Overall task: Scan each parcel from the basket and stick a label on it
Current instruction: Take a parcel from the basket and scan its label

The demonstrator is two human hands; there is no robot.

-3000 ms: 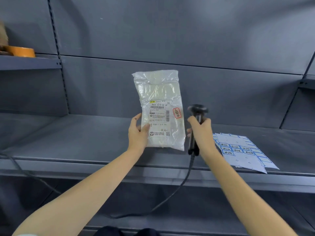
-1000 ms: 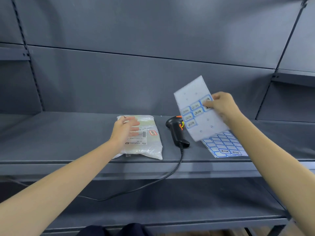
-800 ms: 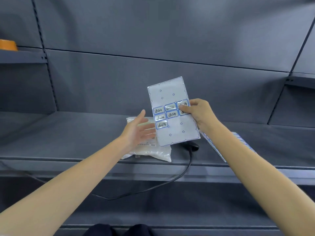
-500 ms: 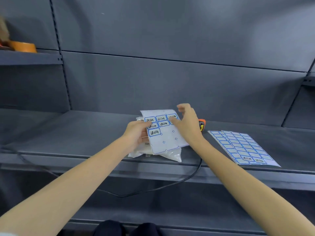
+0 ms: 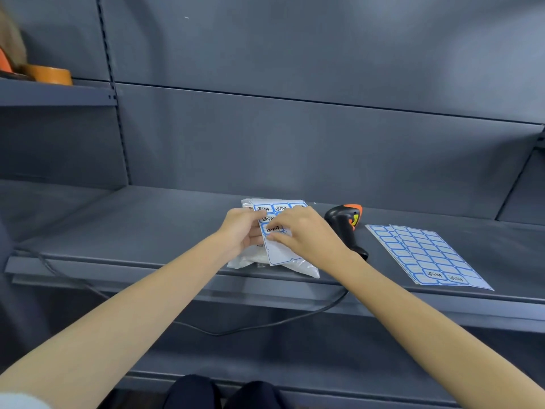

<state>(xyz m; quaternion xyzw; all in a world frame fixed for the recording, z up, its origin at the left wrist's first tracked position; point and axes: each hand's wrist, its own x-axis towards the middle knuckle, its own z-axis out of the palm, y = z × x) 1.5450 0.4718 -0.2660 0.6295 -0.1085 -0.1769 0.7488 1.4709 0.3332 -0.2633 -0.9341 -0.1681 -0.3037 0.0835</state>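
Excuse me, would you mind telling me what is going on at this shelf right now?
A person is labelling a parcel. The clear-bagged parcel lies flat near the front of the grey shelf, with a sheet of blue-bordered labels on top of it. The left hand holds the sheet's left edge, and the right hand pinches at one label, apparently peeling it. The corded scanner lies on the shelf just right of the hands, and more label sheets lie farther right.

Both arms outstretched; left hand [image 5: 243,231] and right hand [image 5: 306,236] close together, fingers curled, pinching.
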